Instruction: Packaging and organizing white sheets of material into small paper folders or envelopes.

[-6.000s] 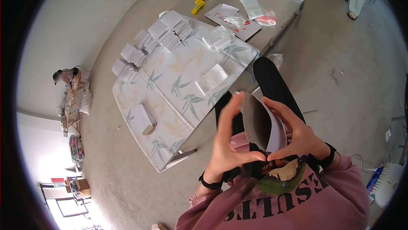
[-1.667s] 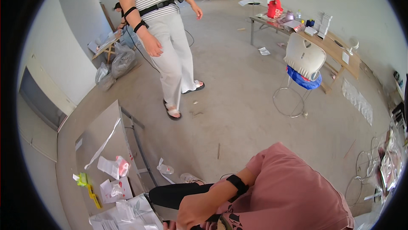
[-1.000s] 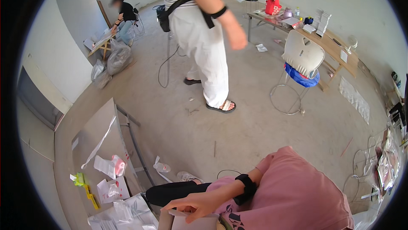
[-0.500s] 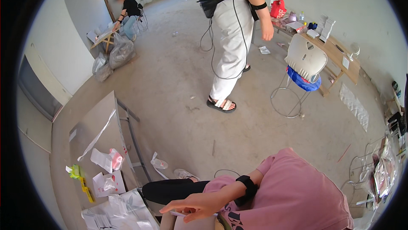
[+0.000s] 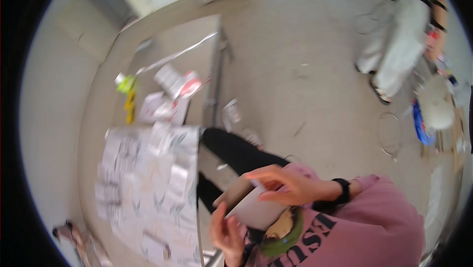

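Over my lap is a small pale box (image 5: 249,207) with greyish-beige sides, tilted and blurred by motion. My right hand (image 5: 288,184) is at its far right end, thumb and fingers curved around that edge, with a bit of something whitish by the fingertips. At the box's lower left corner is my left hand (image 5: 226,232), fingers pointing up and touching the edge. Beside my left hand stands a table covered with a white patterned sheet (image 5: 148,188). Folded white papers (image 5: 116,158) and a small flat pale item (image 5: 155,246) lie on it.
A grey table (image 5: 197,37) adjoins beyond, bearing a white strip, pink and white packets (image 5: 189,84), and a yellow and green tool (image 5: 129,104). A clear plastic piece (image 5: 231,111) lies on the floor. At right are a person in white trousers (image 5: 399,45) and a chair (image 5: 436,102).
My view has swung left and down toward the covered table. My left hand has come into view at the box, and my right hand now curves around its end.
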The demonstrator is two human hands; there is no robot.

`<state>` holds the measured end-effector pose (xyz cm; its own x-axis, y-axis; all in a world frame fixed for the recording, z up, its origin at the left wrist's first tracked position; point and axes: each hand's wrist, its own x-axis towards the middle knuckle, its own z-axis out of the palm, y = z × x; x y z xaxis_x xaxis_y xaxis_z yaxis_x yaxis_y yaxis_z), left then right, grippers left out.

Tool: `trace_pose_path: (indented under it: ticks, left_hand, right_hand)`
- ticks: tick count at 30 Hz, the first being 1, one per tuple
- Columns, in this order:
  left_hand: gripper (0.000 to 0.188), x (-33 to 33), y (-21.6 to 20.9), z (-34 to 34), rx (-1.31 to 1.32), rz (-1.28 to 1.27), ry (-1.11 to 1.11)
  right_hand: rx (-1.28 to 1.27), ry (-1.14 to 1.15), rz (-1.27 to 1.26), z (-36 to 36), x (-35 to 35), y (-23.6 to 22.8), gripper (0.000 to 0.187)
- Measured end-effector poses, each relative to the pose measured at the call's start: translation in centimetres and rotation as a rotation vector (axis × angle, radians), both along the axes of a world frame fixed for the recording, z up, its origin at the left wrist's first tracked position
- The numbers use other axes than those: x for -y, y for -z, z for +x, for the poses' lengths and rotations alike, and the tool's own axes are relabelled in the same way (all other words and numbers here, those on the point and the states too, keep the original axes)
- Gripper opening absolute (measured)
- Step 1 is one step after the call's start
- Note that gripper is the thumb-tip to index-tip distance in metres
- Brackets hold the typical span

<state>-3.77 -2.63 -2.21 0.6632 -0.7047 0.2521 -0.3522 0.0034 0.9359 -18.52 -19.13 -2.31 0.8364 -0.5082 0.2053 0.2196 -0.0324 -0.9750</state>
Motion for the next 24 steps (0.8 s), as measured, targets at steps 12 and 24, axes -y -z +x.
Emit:
trace_pose_path:
  ticks: [12,24]
  left_hand:
    - [0.029,-1.4,-1.9,0.0,0.099,0.028,0.091]
    - [0.041,-2.6,-0.6,1.0,0.143,0.173,0.103]
  right_hand:
    - [-0.002,-0.184,-0.034,0.8,0.0,0.1,0.046]
    - [-0.012,-0.145,-0.111,1.6,-0.5,0.3,0.045]
